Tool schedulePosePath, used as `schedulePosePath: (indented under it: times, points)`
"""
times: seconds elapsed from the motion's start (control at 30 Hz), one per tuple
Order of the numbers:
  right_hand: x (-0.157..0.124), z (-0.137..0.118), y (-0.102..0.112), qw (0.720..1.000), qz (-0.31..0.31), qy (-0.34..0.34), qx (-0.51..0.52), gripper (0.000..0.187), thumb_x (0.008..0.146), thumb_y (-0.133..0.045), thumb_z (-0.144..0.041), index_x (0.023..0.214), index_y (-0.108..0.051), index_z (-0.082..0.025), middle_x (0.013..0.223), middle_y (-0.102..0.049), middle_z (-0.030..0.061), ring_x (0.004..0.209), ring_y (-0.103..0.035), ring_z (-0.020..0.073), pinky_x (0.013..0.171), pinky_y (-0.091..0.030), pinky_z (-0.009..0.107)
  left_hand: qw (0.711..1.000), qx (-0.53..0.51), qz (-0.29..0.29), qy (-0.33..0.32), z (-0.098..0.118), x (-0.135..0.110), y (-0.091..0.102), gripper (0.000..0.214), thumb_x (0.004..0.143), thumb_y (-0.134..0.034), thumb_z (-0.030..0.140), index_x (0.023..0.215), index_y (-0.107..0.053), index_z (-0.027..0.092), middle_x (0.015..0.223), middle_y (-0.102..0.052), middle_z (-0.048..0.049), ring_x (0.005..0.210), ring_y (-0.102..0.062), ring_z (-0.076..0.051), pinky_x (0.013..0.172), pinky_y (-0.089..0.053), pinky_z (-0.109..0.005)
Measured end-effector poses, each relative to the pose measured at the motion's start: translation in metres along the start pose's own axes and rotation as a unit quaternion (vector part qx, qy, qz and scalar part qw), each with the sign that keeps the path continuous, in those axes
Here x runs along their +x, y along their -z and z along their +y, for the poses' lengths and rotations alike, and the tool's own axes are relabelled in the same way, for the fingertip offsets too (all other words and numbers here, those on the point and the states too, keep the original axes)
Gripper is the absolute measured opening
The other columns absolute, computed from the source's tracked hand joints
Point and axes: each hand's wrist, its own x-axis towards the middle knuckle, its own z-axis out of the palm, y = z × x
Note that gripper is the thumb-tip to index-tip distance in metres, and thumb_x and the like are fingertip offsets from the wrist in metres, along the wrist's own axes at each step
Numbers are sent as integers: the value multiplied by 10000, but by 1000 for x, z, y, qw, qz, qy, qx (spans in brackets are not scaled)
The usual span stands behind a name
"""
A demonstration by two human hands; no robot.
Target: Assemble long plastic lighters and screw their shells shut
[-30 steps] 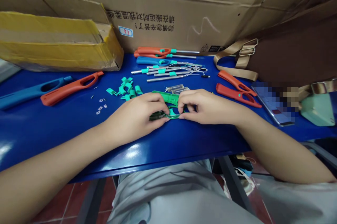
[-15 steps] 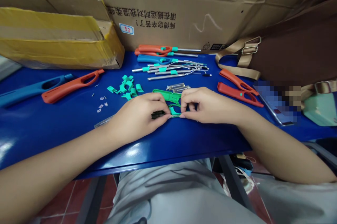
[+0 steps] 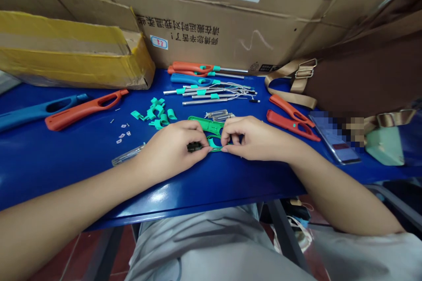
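Note:
My left hand (image 3: 180,142) is closed in a pinch at the left part of a green lighter shell half (image 3: 216,150) low over the table. A dark part (image 3: 194,146) shows under its fingers. My right hand (image 3: 253,138) pinches the same shell from the right, thumb and fingertip close to the left ones. Between the fingertips sits a teal trigger piece (image 3: 215,142). Another green shell half (image 3: 205,125) lies just behind the hands. The fingers hide much of the held shell, and any small piece in the pinch is too small to make out.
Teal triggers (image 3: 158,111), metal lighter tubes with wires (image 3: 207,101) and clear fuel tanks (image 3: 219,115) lie beyond my hands. Orange shells (image 3: 292,125) and a phone (image 3: 339,144) are on the right. A yellow-taped box (image 3: 75,67) and a large carton (image 3: 231,26) stand behind.
The head view has shifted slightly, so the table things appear a little lower and further left. Both hands keep their pinch on the green shell, with little visible movement.

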Motion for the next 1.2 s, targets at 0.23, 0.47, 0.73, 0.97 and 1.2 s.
schedulePosePath:
  times: [0.23,0.47,0.73,0.97,1.2]
  points:
    - [3,0,0,998,-17,-33,49,98,828,-622,-86,816,-691,-155,706,-609,-23,630,-525,93,604,-429,217,1000,1,3,3,0,-1,2,136,901,-652,218,845,-775,201,867,-675,-28,837,-665,-174,731,-509,-286]
    - [3,3,1,999,-21,-6,35,113,830,-614,-68,823,-680,-160,733,-608,-19,655,-528,97,628,-432,223,998,53,-14,-33,-1,-2,4,164,940,-629,257,871,-768,207,898,-670,-37,875,-669,-191,748,-506,-302]
    - [1,5,3,996,-15,86,-28,167,827,-597,-1,820,-652,-159,792,-588,-17,674,-529,87,640,-424,211,977,162,-8,-140,-4,-5,6,162,984,-605,260,955,-755,204,935,-708,-33,874,-668,-197,812,-485,-328]
    - [0,4,4,995,-15,86,-56,178,828,-592,3,826,-659,-161,797,-607,-4,694,-530,107,658,-413,230,973,161,11,-164,-5,-6,6,221,1013,-567,250,930,-767,207,935,-736,-25,851,-668,-179,789,-473,-319]
    - [0,4,3,994,-18,88,-64,200,837,-568,26,822,-659,-152,832,-638,9,730,-550,110,683,-415,224,978,149,7,-148,-3,-4,6,180,990,-600,222,909,-759,200,919,-707,-22,850,-639,-173,778,-476,-297]
